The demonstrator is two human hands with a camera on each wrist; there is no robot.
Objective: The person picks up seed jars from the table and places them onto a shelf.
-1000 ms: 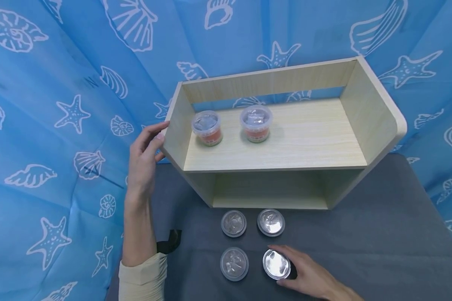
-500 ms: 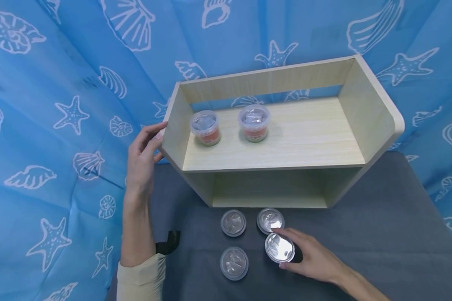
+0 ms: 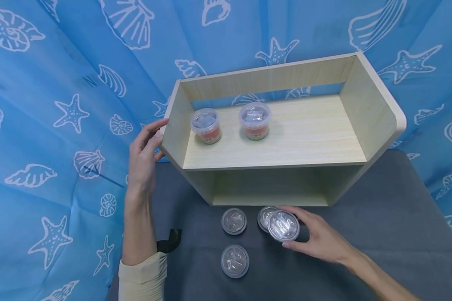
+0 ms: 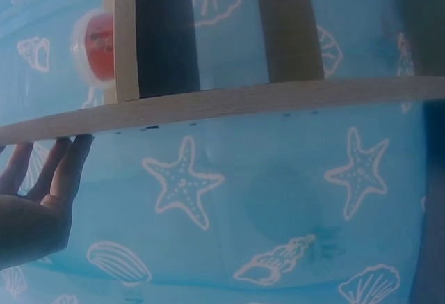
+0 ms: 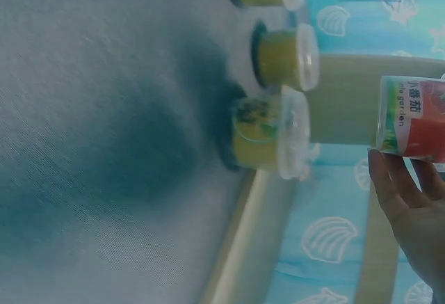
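My right hand (image 3: 320,240) grips a small lidded plastic cup (image 3: 283,225) between thumb and fingers, raised off the table. In the right wrist view this cup has a red label (image 5: 423,120) with printed writing. It partly covers another lidded cup (image 3: 264,217) standing on the table in the head view. My left hand (image 3: 142,156) rests its fingertips against the outer left side panel of a pale wooden two-tier shelf (image 3: 305,150). In the left wrist view the fingers (image 4: 66,172) touch that panel's outer face.
Two red-labelled cups stand on the upper tier, one at the left (image 3: 206,126) and one near the middle (image 3: 255,121). Two more lidded cups, a farther one (image 3: 233,221) and a nearer one (image 3: 235,261), stand on the dark grey tablecloth (image 3: 384,221). A blue seashell-print curtain (image 3: 79,175) hangs around.
My right hand has lifted the cup from the near right spot and carried it forward toward the shelf, over the edge of the cup behind. The left hand stays at the panel.
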